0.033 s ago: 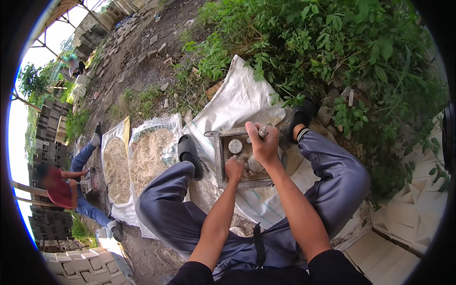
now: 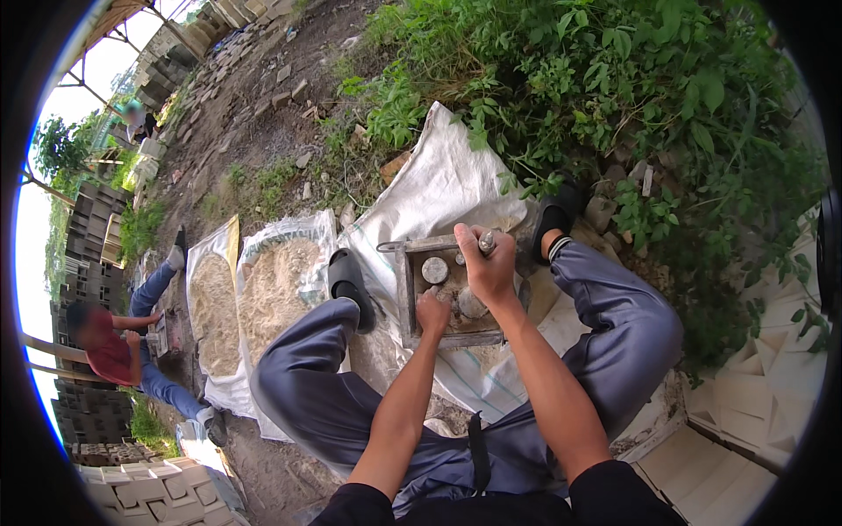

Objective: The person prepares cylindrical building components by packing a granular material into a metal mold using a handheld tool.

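Hands at the square wooden frame mould [image 2: 449,294], frame centre.
Right hand [image 2: 488,263] fingers grip a metal tool [image 2: 485,239]; left hand [image 2: 432,311] curled closed inside, best kept steady.

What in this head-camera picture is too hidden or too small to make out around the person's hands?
- Tool in the right hand: the fist covers all but its grey tip.
- Whatever the left hand presses on: hidden under its fingers.
- Contents of the wooden frame: partly behind both hands; one round grey piece shows.
- The person in red at the left edge: too small to tell what they handle.
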The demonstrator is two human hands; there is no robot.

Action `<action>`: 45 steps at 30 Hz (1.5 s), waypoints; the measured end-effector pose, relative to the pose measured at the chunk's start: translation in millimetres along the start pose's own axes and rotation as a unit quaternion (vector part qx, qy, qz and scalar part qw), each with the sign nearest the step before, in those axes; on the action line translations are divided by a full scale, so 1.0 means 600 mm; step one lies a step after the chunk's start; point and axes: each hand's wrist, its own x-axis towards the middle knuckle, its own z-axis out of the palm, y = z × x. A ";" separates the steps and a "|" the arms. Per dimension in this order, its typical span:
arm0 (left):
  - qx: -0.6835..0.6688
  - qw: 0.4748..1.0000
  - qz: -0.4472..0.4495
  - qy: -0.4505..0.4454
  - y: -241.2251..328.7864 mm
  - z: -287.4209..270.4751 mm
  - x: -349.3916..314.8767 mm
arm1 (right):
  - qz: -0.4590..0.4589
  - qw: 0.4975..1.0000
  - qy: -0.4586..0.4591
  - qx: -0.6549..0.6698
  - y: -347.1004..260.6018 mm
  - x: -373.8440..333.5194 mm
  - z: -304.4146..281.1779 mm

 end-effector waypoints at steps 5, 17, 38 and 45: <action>-0.022 0.997 0.070 -0.036 -0.007 -0.020 -0.003 | -0.010 1.000 0.025 0.002 0.000 0.003 0.008; 0.121 0.941 0.293 -0.115 0.004 -0.074 -0.039 | 0.026 0.997 0.062 0.024 0.006 0.016 -0.009; 0.194 0.932 0.301 -0.054 0.009 -0.017 -0.020 | 0.012 1.000 0.012 -0.004 -0.005 0.009 0.003; 0.141 0.912 0.378 -0.078 0.011 -0.078 -0.026 | 0.019 1.000 0.001 -0.020 -0.004 0.011 0.009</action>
